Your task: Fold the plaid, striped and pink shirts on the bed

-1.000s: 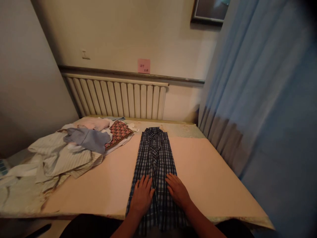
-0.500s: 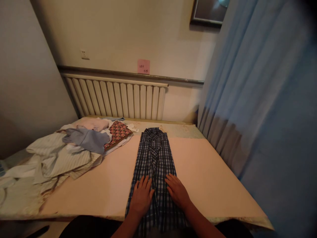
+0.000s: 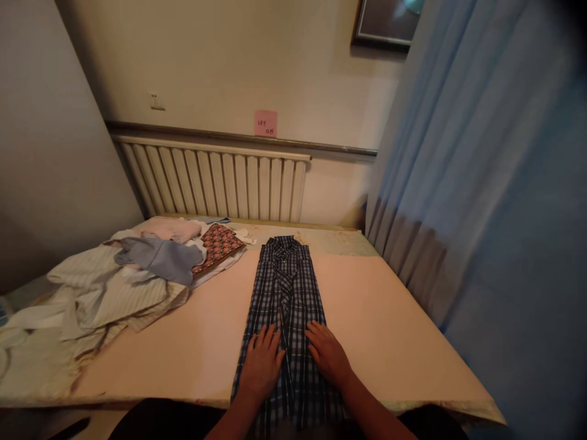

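A dark blue plaid shirt (image 3: 288, 293) lies folded into a long narrow strip, its collar toward the wall and its lower end hanging over the near edge of the table. My left hand (image 3: 263, 360) rests flat on the left side of the shirt, fingers stretched out. On the right side, my right hand (image 3: 329, 352) lies palm down with its fingers pointing inward. Neither hand grips the cloth. The shirt's front buttons show just below the collar.
The shirt lies on a pink-covered table (image 3: 367, 330). A heap of loose clothes (image 3: 123, 287) fills the left side, with a red patterned cloth (image 3: 219, 247) at its edge. A radiator (image 3: 220, 180) stands behind, and a blue curtain (image 3: 440, 183) hangs along the right.
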Demonstrator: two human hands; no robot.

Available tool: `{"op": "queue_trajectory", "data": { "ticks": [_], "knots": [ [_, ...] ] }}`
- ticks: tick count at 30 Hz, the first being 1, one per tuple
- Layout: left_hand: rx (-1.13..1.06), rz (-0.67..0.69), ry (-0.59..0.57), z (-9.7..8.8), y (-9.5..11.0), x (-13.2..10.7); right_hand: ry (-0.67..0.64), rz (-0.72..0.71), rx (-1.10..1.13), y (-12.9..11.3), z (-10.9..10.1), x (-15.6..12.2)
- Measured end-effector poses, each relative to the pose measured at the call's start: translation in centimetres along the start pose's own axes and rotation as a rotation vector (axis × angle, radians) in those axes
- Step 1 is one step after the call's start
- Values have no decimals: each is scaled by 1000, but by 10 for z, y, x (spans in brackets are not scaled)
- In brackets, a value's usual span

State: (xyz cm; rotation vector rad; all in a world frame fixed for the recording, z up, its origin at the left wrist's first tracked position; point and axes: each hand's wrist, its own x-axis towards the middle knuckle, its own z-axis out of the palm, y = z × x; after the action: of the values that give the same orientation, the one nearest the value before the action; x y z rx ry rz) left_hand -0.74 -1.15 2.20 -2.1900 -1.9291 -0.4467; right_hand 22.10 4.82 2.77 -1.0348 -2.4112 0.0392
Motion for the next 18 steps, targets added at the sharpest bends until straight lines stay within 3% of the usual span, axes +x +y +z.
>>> {"op": "queue_trajectory", "data": {
  "ticks": [18],
  "knots": [
    [-12,9,1,1,0,0,11,-10,7,3,3,-2]
  ]
}}
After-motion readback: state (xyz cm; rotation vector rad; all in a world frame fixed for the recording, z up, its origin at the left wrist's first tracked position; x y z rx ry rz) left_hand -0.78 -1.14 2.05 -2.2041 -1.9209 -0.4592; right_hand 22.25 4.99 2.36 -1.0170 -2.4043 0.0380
